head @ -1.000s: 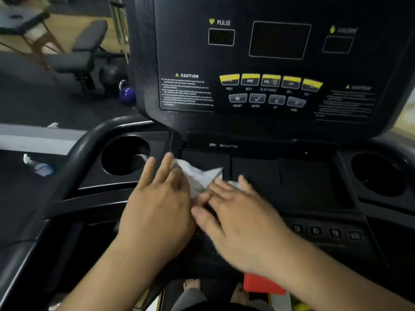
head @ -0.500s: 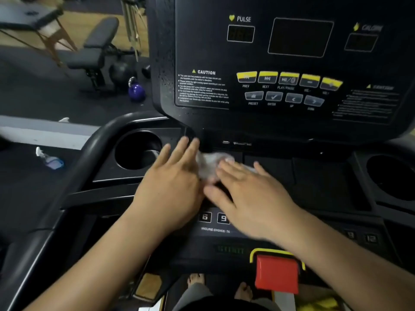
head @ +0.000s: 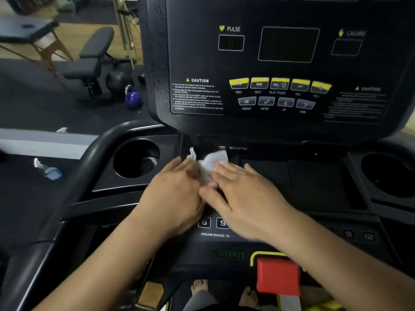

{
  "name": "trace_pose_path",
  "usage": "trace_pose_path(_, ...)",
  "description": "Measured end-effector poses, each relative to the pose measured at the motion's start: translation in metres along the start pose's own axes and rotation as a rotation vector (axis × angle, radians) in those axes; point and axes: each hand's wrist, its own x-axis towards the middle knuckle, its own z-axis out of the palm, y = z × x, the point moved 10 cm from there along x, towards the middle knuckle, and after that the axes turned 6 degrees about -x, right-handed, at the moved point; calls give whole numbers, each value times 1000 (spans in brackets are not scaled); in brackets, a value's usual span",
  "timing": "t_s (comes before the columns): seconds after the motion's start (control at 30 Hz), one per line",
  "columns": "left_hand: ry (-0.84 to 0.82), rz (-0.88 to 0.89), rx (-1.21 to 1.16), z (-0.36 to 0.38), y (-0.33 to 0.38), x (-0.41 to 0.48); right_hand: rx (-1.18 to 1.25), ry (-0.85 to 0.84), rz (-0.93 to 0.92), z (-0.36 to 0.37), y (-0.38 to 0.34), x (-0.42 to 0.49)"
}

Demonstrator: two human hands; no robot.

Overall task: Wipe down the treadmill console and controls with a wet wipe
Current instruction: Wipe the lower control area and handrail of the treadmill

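Your left hand (head: 173, 194) and right hand (head: 244, 198) lie side by side on the flat tray (head: 314, 182) directly below the console (head: 202, 52). The grip of each hand is apart: the fingers are straight and press down flat. The white wipe (head: 213, 162) lies crumpled on the tray, just below the console's lower edge. It is under the fingertips of both hands, and its far part shows between and beyond them. The cup holder (head: 134, 158) sits below the console's left corner, just beside your left hand. The numbered buttons (head: 204, 222) and the red tab (head: 278, 277) lie further below the console, towards you.
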Motion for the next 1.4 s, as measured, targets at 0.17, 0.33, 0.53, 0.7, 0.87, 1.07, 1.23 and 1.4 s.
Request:
trace_pose_path(0.17, -36, -13, 6, 4, 1, -12, 39, -61, 8, 8, 5, -19)
trace_pose_path(0.33, -91, -4, -10, 6, 5, 4, 78, -4, 13, 5, 14, -5)
trace_pose_path(0.53, -121, -12, 9, 8, 24, 1, 101, -33, 25, 9, 21, -21)
trace_pose_path(0.7, -115, 69, -4, 8, 42, 1, 128, -16, 16, 6, 26, -38)
trace_pose_path(0.87, -130, 54, -38, 9, 68, 8, 138, -19, 65, 3, 44, -46)
trace_pose_path(1.07, -96, 130, -40, -2, 98, -2, 67, 20, 110, 2, 78, -92)
trace_pose_path(1.23, -188, 289, -203, 29, 155, 48, -44, 62, 318, -3, 145, -89)
trace_pose_path(1.4, -115, 301, -110, 17, 170, 36, -120, 7, 357, -6, 141, -123)
